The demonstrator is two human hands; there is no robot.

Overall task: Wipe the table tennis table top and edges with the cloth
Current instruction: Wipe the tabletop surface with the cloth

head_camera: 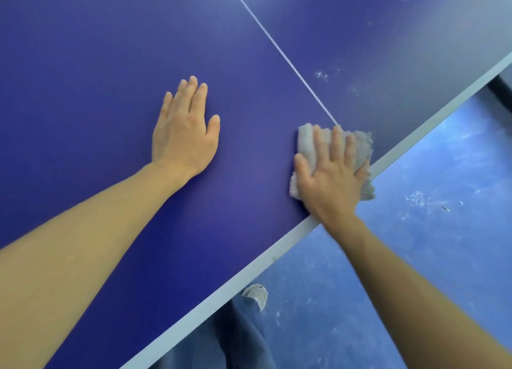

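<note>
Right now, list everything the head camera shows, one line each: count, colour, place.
blue table tennis table top: one, deep blue, left and top.
thin centre line: one, white, top edge to cloth.
table edge band: one, pale grey, near side.
fluffy cloth: one, pale grey, at edge, corner overhanging.
dust specks: several, white, right of line.
scuffed floor: one, blue, lower right.
shoe: one, off-white, below edge.
trouser leg: one, dark blue, bottom centre.
left hand: one, flat on table top.
right hand: one, pressing cloth.
</note>
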